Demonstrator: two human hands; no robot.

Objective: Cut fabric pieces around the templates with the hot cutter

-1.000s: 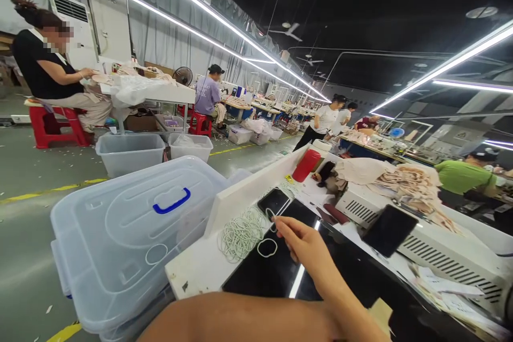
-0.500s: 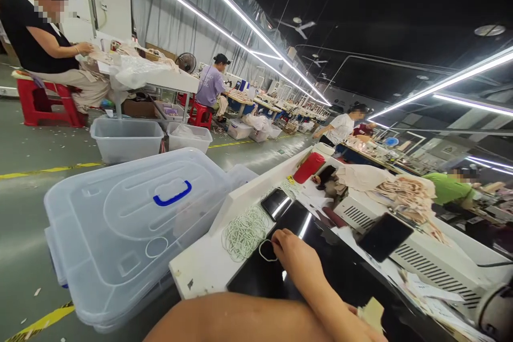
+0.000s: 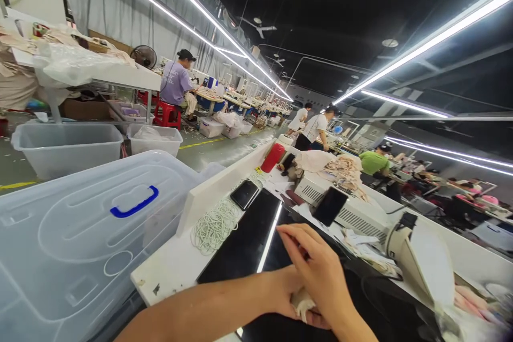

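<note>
My left hand (image 3: 289,289) reaches in from the lower left, its fingers closed round a small cream-coloured bundle (image 3: 303,303) that looks like folded cloth. Most of the bundle is hidden by the hands. Crossing over it is my right hand (image 3: 318,259), its fingers bent and drawn together; whether a rubber band is in them I cannot make out. Both hands are above a glossy black tabletop panel (image 3: 244,246). To their left lies a loose heap of pale green rubber bands (image 3: 215,226) on the white table edge (image 3: 160,272).
A phone (image 3: 245,194) lies beyond the rubber bands, and a dark tablet (image 3: 331,206) leans on a slatted white machine (image 3: 310,191). Behind are a red cylinder (image 3: 272,157) and beige cloth (image 3: 340,168). A lidded clear bin (image 3: 88,230) stands left. Co-workers sit and stand farther off.
My right hand has left the rubber band heap, where it held one band, and come back to my left hand at the bundle. The view has swung right.
</note>
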